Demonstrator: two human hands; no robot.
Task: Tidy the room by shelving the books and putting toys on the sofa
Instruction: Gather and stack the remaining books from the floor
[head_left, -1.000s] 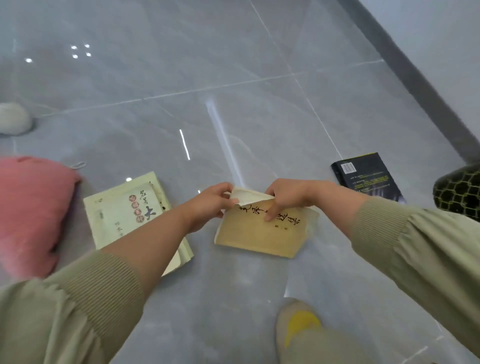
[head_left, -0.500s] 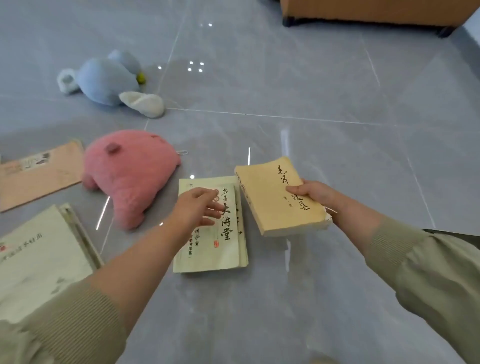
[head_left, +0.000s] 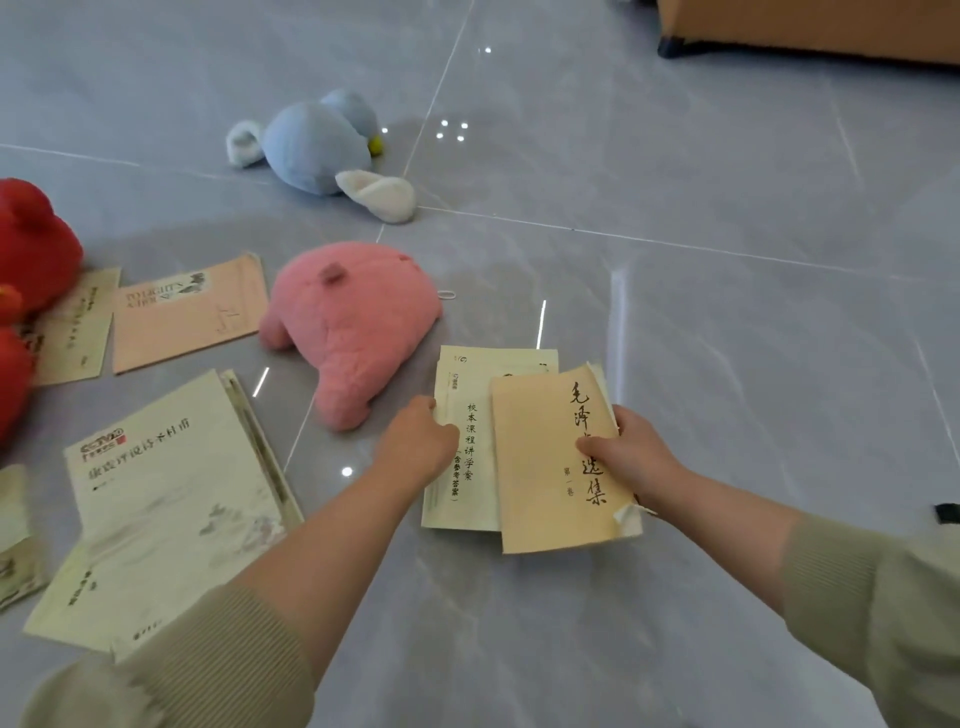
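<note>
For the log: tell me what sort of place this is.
Probably a home living room: tiled floor, pink plush toy and blue plush toy lying on it, what looks like a sofa base at top right.

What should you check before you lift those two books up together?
1. Right hand grips the tan book: ok, thumb on the cover.
2. Left hand holds the pale book: ok, fingers curled at its left edge.
3. Books stacked evenly: not ok, the tan book sticks out past the pale book on the right and at the near end.
4. Tan book's cover whole: not ok, its near right corner is torn.
5. Pink toy clear of the books: ok, it lies apart to the left.
6. Way to the shelf: cannot tell, no shelf in view.
</note>
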